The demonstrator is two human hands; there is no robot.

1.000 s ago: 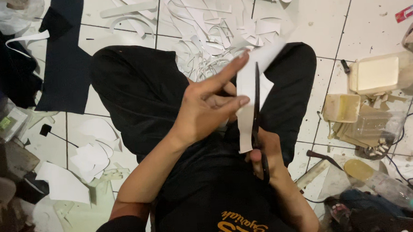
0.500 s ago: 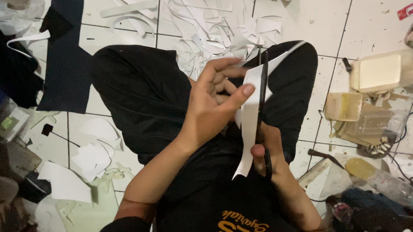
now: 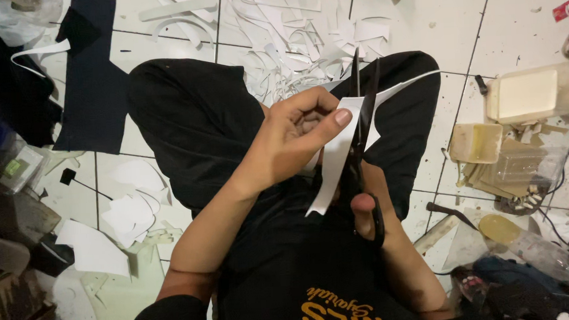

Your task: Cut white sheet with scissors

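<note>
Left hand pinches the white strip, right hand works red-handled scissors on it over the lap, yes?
Not quite: the scissors are black, handles included, not red. The head view shows it. The rest holds: the left hand pinches the white strip, and the right hand works the scissors on it over the lap.

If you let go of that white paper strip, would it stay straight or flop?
It would probably flop a bit: the white paper strip looks thin and already bends where the left hand pinches it. It seems very light, like the curled offcuts on the floor. The scissors in the right hand cut through it, so it likely tears easily.
</note>
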